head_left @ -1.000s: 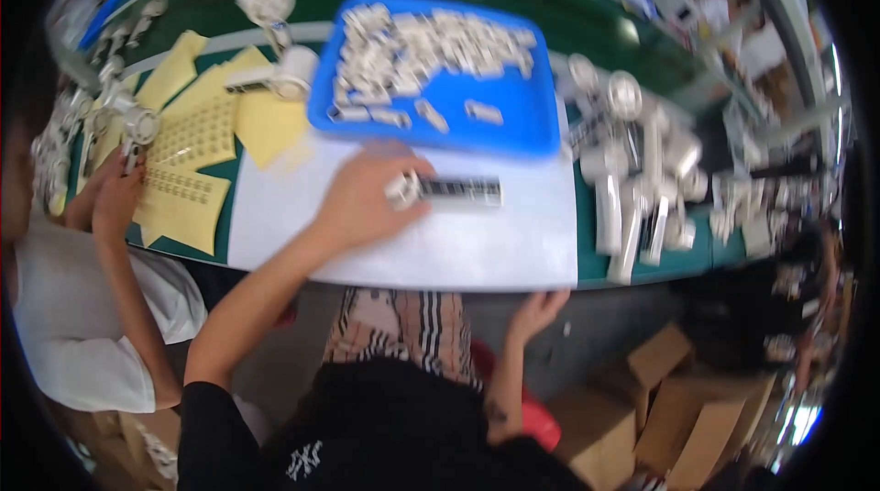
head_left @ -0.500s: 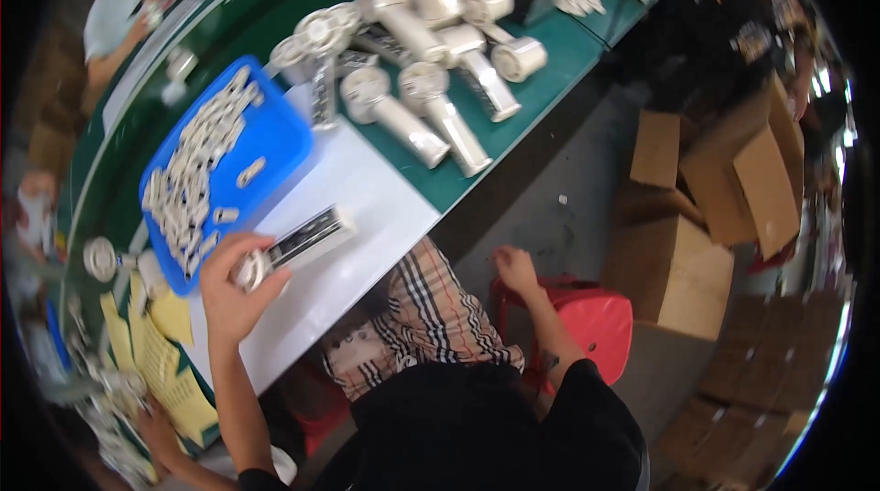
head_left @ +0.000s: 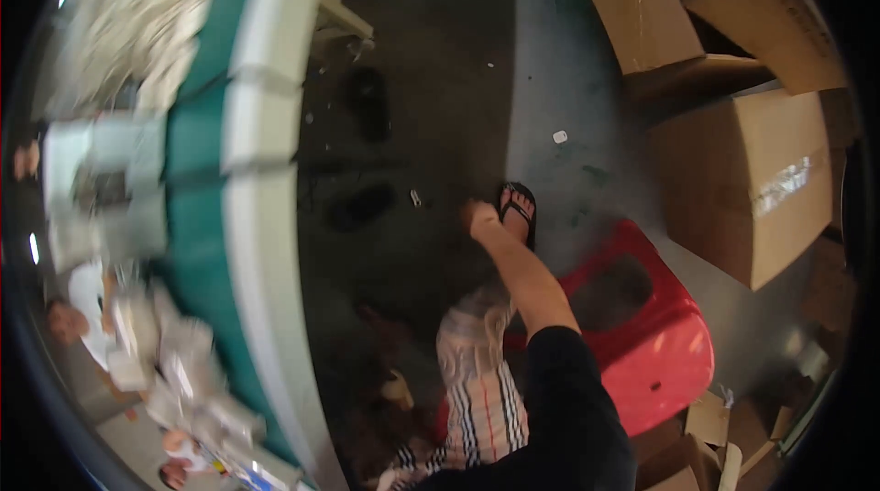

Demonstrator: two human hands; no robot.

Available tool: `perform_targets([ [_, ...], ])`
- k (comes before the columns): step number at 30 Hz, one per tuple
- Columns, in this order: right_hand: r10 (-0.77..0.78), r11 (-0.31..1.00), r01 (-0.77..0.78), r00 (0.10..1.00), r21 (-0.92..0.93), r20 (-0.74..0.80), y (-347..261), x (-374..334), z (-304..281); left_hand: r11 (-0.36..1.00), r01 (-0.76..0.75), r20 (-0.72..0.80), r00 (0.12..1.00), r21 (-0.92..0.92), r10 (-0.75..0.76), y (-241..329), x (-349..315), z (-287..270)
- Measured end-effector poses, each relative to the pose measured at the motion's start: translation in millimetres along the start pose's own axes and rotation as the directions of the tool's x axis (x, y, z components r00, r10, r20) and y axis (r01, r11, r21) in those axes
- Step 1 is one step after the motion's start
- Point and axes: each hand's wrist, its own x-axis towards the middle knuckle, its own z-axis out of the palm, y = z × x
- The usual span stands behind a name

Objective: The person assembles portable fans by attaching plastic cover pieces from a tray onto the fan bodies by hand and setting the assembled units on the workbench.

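Observation:
My right hand [head_left: 477, 215] reaches low over the floor, at the end of my bent arm, next to my sandalled foot [head_left: 518, 209]. It is small and dark in the view, so its fingers do not show clearly. A short way left of it, a small whitish part [head_left: 415, 198] lies on the dark floor. Farther off, a small white piece [head_left: 560, 137] lies on the lighter floor strip. My left hand is out of view.
On the left runs the green worktable's pale edge [head_left: 261, 143], with blurred white plastic housings [head_left: 183, 367] and a heap of pale parts [head_left: 137, 14] on top. A red stool [head_left: 674, 358] and a cardboard box [head_left: 747, 188] stand at right. People sit beyond the table.
My view has swung right and down from the tabletop to the floor. My left hand, with the white device it held, has left the view. The right arm reaches lower.

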Motion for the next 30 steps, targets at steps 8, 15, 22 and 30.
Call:
perform_targets([
  [8,-0.354,0.924,0.374,0.916,0.083,-0.189,-51.4,163.4,99.8,0.932,-0.066,0.0,0.997,0.356,0.071,91.1,173.8,59.2],
  [15,-0.364,0.897,0.391,0.918,0.208,-0.158,-71.6,186.9,89.9,0.836,-0.005,-0.017,1.0,0.549,0.017,115.3,186.9,42.6],
  [22,0.287,0.581,0.349,0.758,0.736,-0.586,-19.8,96.7,39.2,0.849,0.079,-0.024,0.997,0.523,-0.078,92.3,97.3,-3.2],
  [30,0.577,-0.355,0.714,0.675,0.603,-0.459,-27.0,-193.3,-114.7,0.902,0.25,-0.006,0.964,0.352,-0.265,4.0,-78.3,-8.9],
])
